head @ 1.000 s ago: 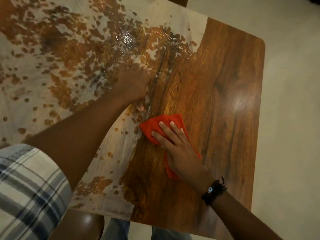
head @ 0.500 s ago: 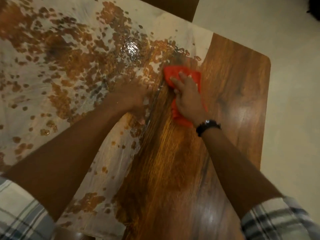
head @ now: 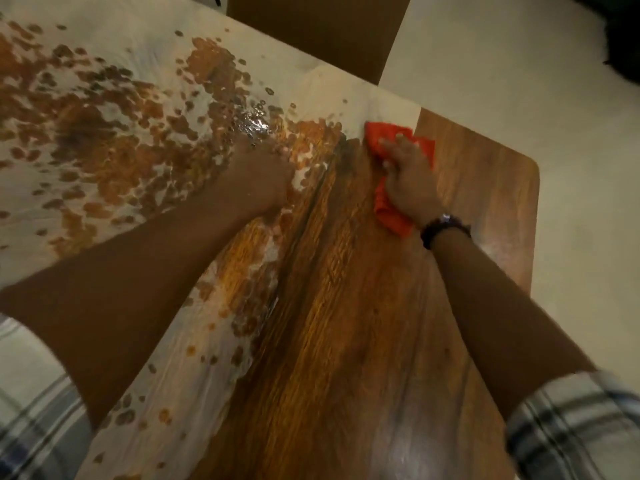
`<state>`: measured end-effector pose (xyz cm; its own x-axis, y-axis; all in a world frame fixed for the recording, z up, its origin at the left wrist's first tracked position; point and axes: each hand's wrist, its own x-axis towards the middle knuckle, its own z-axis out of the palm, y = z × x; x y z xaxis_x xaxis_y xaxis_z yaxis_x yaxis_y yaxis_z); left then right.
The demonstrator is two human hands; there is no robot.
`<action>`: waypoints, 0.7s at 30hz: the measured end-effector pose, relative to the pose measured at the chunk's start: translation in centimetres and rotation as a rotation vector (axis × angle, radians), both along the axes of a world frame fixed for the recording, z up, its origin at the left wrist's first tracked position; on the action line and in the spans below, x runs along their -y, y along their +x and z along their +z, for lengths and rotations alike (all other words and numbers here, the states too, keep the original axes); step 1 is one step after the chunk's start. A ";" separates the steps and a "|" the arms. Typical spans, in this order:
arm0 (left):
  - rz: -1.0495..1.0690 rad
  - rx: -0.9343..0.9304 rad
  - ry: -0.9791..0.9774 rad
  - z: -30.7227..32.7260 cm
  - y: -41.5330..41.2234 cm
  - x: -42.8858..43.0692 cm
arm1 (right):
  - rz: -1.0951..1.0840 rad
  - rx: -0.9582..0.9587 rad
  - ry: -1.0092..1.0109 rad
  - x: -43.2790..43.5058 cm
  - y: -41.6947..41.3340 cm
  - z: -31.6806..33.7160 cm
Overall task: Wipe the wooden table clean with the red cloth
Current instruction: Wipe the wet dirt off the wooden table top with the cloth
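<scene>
The wooden table [head: 363, 341] shows bare brown wood on its right half. A white plastic cover with brown blotches [head: 104, 150] lies over the left half. My left hand [head: 263, 178] grips the bunched edge of that cover and holds it back. My right hand [head: 408, 181] lies flat on the red cloth [head: 391, 216] and presses it to the wood near the table's far edge, beside the cover's edge. The cloth shows beyond my fingertips and under my palm.
A brown chair back [head: 318, 32] stands behind the table's far edge. Pale floor [head: 554, 98] runs along the right side. The table's rounded far right corner [head: 530, 168] is close to the cloth. A dark object [head: 623, 36] sits at the top right.
My right hand has slid the red cloth away from me, from the table's middle to its far edge. My left hand has kept its hold on the cover.
</scene>
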<state>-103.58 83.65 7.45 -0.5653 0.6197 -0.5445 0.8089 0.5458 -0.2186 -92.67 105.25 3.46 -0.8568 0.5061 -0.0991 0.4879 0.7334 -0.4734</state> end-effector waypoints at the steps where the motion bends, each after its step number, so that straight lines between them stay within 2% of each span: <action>1: 0.008 -0.004 -0.011 0.1 0.0 -0.1 | -0.036 0.004 0.017 -1.7 -2.3 0.1; 4: 0.011 -0.001 -0.067 0.4 0.0 -0.4 | -0.124 0.024 0.035 -3.8 -6.3 0.4; 7: 0.024 0.018 -0.058 0.7 0.1 -0.4 | -0.079 0.002 0.033 -1.1 -4.9 0.7; 12: 0.030 0.032 -0.034 0.7 0.0 -0.3 | 0.341 -0.026 -0.004 7.7 5.7 0.4; 14: 0.039 0.046 -0.022 0.7 0.0 -0.2 | 0.479 0.002 0.016 8.0 8.0 0.2; 16: 0.044 0.056 -0.013 0.8 -0.1 -0.2 | 0.443 0.014 0.008 5.5 7.1 0.5; 21: 0.049 0.076 -0.001 0.6 -0.2 -0.2 | 0.006 0.000 0.046 -4.8 -2.8 0.6</action>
